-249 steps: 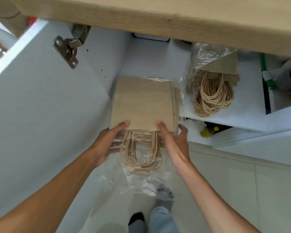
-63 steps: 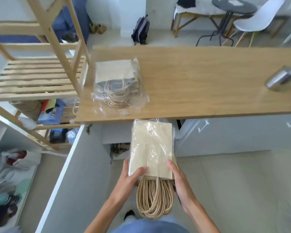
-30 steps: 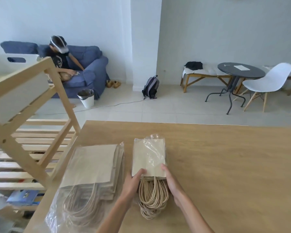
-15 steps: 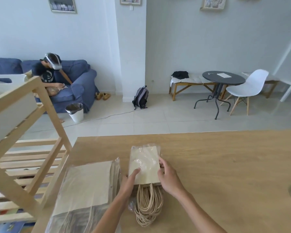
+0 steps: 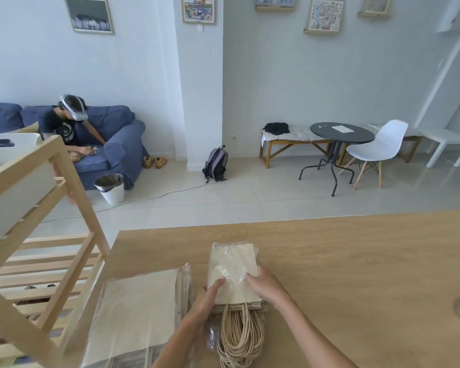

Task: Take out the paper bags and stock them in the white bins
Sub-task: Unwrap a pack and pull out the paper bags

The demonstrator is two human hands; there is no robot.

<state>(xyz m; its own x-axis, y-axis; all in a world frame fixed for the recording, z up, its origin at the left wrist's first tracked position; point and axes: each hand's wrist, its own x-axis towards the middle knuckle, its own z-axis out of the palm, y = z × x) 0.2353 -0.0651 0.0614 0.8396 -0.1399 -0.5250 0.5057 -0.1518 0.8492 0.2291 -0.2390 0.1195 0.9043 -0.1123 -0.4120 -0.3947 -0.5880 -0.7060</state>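
Plastic is what both my hands are working at: the clear crinkled wrap point(image 5: 230, 270) over the smaller stack of tan paper bags with twine handles point(image 5: 234, 280), which lies flat on the pale wooden surface point(image 5: 356, 261) right in front of me. My left hand point(image 5: 206, 298) presses fingertips onto the stack's near half, at about 7 o'clock from its middle; whether it pinches the film or only pins it I cannot tell. My right hand point(image 5: 263, 286) is curled shut on a bunched fold of the film at about 4 o'clock. The coiled handles point(image 5: 241, 338) spill out toward me at 6 o'clock, already free of the wrap.

Just beside this stack, at 9 o'clock, lies a larger wrapped bundle of flat paper bags point(image 5: 136, 314), close to the surface's left edge. A white bin point(image 5: 8, 147) sits on top of the slatted wooden rack point(image 5: 45, 251) at 10 o'clock, well apart from the bags.

Risk, as I judge it: pulling the film hard could drag the whole stack along and fan it out, or nudge the neighbouring bundle off the edge. Thin film may also tear and leave scraps clinging to the bags.
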